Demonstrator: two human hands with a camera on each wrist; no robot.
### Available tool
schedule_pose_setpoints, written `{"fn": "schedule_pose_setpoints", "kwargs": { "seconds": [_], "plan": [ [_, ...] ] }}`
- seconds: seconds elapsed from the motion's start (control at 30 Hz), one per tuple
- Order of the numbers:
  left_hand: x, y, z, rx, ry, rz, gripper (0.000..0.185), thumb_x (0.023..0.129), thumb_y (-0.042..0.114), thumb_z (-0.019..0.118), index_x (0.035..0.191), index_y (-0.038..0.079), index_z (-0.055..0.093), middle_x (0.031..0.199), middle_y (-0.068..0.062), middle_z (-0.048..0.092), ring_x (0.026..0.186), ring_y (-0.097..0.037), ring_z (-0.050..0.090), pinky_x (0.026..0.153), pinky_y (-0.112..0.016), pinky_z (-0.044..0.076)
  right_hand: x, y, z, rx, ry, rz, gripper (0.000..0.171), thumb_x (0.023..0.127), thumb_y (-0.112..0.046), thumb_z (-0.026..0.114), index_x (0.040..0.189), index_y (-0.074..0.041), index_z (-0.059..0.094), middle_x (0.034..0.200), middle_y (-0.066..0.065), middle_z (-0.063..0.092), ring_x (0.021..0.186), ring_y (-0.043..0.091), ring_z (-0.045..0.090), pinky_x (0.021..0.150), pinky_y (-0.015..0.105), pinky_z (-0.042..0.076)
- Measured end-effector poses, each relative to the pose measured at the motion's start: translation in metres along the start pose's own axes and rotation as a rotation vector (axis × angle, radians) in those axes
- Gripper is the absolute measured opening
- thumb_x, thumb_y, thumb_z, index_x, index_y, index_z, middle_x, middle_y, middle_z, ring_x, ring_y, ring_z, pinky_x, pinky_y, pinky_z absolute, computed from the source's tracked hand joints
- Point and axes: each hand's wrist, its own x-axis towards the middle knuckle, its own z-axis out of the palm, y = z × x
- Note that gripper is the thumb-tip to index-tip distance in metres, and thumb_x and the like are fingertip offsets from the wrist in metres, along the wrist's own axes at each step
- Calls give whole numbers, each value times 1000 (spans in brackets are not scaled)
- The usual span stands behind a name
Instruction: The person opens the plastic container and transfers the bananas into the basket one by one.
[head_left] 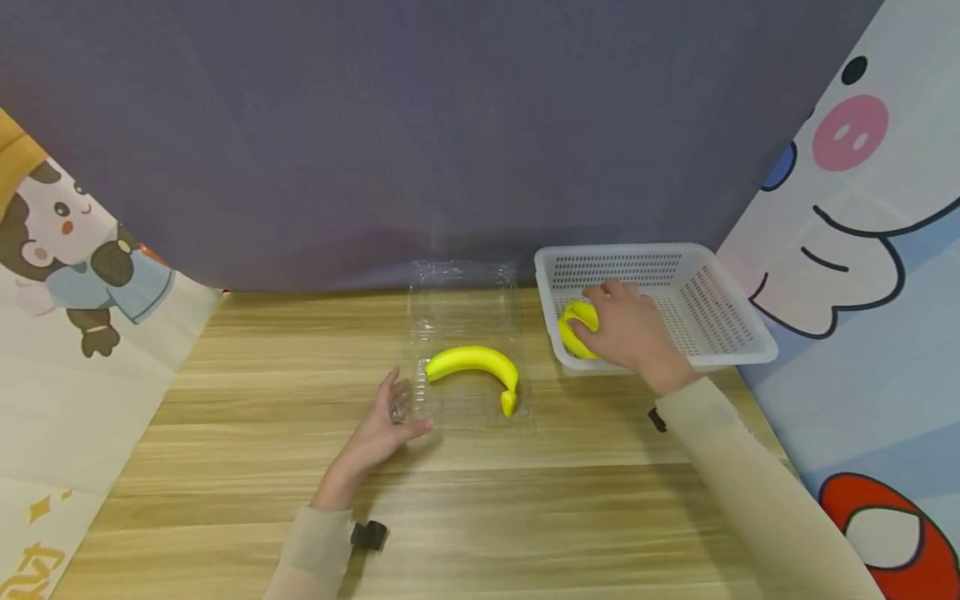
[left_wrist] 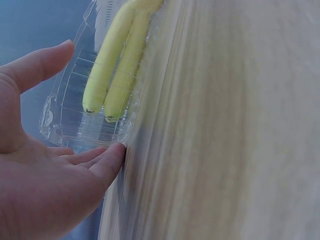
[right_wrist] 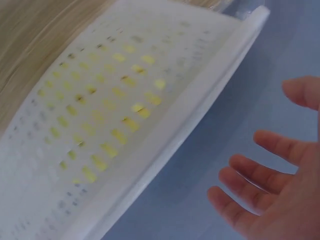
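Beige sleeves (head_left: 757,492) lead to my left hand (head_left: 378,429), spread loosely beside the clear container's (head_left: 468,408) left edge, banana (head_left: 480,358) inside, and my right hand (head_left: 630,325), fingers uncurled over yellow fruit (head_left: 573,321) in the basket (head_left: 720,321), a table (head_left: 546,400) strip between.

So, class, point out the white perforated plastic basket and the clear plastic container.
White perforated plastic basket (head_left: 618,271), head view: far inner wall.
Clear plastic container (head_left: 465,310), head view: far half.
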Motion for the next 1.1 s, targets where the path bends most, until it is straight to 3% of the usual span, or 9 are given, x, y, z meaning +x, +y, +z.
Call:
{"fn": "schedule_pose_setpoints", "kwargs": {
  "seconds": [0.27,0.5,1.1],
  "plan": [
    [0,1,0,2,-8,3,116,87,22,82,163,14,-5,166,-23,15,148,-47,23,119,-58,25,-4,-24,-5,5,58,-44,53,96,-45,59,128,-3,61,129,23,57,118,44,51,92,61,48],
    [-1,1,0,10,-7,7,116,87,23,82,163,14,-4,166,-23,16,148,-47,24,119,-59,25,-5,-38,-2,35,98,-93,54,96,-43,61,130,-2,61,127,23,59,116,43,55,88,59,52],
    [-1,1,0,20,-7,0,116,87,23,82,163,15,-4,166,-23,16,148,-48,24,119,-60,25,1,-73,3,196,154,-161,48,95,-38,63,123,2,62,123,20,61,115,39,56,98,52,49]
  ]
}}
